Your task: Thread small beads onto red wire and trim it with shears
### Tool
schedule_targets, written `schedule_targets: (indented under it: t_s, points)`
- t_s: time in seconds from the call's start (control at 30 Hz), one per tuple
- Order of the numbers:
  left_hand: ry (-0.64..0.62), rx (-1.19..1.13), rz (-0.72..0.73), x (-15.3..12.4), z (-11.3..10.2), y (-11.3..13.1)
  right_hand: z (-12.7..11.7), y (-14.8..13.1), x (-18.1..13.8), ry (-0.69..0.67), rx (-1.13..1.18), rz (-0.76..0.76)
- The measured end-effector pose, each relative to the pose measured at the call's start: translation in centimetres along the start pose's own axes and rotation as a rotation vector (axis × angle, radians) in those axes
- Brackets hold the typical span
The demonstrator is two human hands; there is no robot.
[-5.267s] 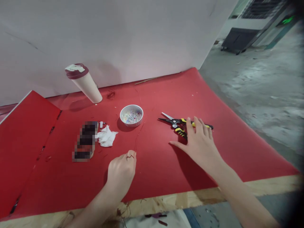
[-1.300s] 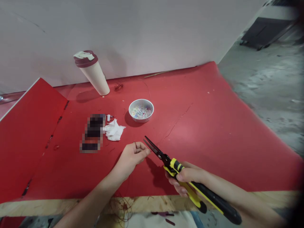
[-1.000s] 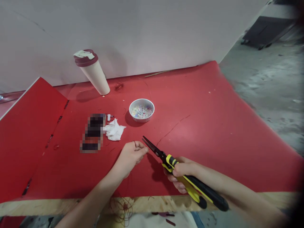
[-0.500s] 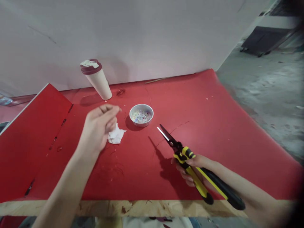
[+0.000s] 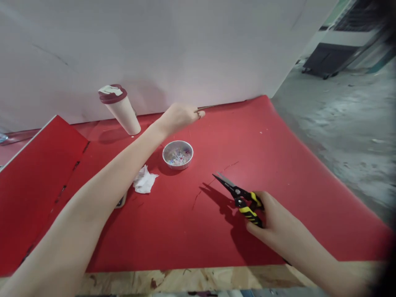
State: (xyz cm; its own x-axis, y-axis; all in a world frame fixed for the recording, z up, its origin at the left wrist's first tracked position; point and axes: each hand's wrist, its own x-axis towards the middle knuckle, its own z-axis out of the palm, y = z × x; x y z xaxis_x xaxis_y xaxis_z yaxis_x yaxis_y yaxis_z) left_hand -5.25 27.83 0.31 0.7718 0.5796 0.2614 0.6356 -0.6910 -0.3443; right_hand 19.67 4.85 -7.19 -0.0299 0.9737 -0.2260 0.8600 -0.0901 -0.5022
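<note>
My left hand (image 5: 185,115) stretches to the back of the red tabletop, by the wall, its fingers closed around the near end of a thin tan stick (image 5: 208,107). Held in my right hand (image 5: 269,218) is a pair of scissors (image 5: 238,192) with dark blades and yellow-and-black handles. Their blades point up and left, slightly apart, above the tabletop. My palm hides most of the handles. Between the hands stands a small white bowl (image 5: 177,162) of tiny multicoloured beads. A thin reddish strand (image 5: 230,166) lies close to the blade tips.
A cream tumbler (image 5: 125,115) with a maroon lid stands at the back left. Crumpled white tissue (image 5: 145,180) lies near my left forearm, which partly covers a phone-like object (image 5: 121,202). A red panel (image 5: 43,181) rises at left. The table's wooden edge (image 5: 179,280) is nearest me.
My left hand has moved forward and right, from above the tissue to the stick by the wall. My right hand has turned over with the scissors, palm now covering the handles.
</note>
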Motion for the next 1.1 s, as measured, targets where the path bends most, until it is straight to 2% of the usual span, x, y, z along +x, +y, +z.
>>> schedule_targets:
  t_s: [0.07, 0.13, 0.2, 0.33, 0.43, 0.5, 0.57, 0.67, 0.73, 0.83, 0.93, 1.03, 1.1]
  points:
    - [-0.005, 0.003, 0.064, 0.7, 2.1, -0.6, -0.2, 0.1, 0.0, -0.034, -0.055, -0.044]
    - [-0.01, -0.02, 0.063, 1.6, 3.2, -1.6, -0.3, 0.1, -0.1, -0.038, -0.089, -0.103]
    - [0.006, -0.043, 0.026, 2.6, 3.3, -3.1, -0.3, 0.3, -0.1, -0.023, -0.137, -0.138]
    - [0.084, -0.039, -0.088, 4.8, 2.2, -6.8, 0.2, 1.4, 0.2, -0.01, -0.155, -0.134]
    - [0.125, -0.133, -0.135, 5.7, 2.5, -7.8, 0.6, 2.4, 0.7, 0.023, -0.129, -0.139]
    - [0.175, -0.178, -0.197, 5.5, 3.7, -7.0, 0.7, 2.8, 1.0, 0.012, -0.117, -0.174]
    - [0.143, -0.197, -0.191, 4.8, 5.3, -5.3, 0.5, 3.0, 1.3, -0.011, -0.095, -0.242]
    - [-0.009, -0.238, -0.068, 3.5, 7.0, -2.9, 0.1, 2.8, 1.6, 0.021, -0.084, -0.298]
    - [-0.016, -0.206, -0.035, 3.0, 7.0, -2.0, -0.2, 2.8, 1.8, 0.046, -0.107, -0.325]
    - [-0.013, -0.216, -0.084, 2.7, 5.7, -1.7, -0.6, 3.3, 2.0, 0.085, -0.174, -0.35]
    - [-0.062, -0.326, -0.044, 1.9, 3.0, -0.6, -0.8, 4.2, 2.2, 0.158, -0.206, -0.3]
    - [-0.003, -0.393, -0.118, -0.5, -0.3, 3.3, -1.0, 4.9, 2.2, 0.184, -0.145, -0.168]
    - [-0.065, -0.423, -0.202, -2.8, -2.1, 7.4, -1.3, 5.0, 2.1, 0.201, -0.101, -0.075]
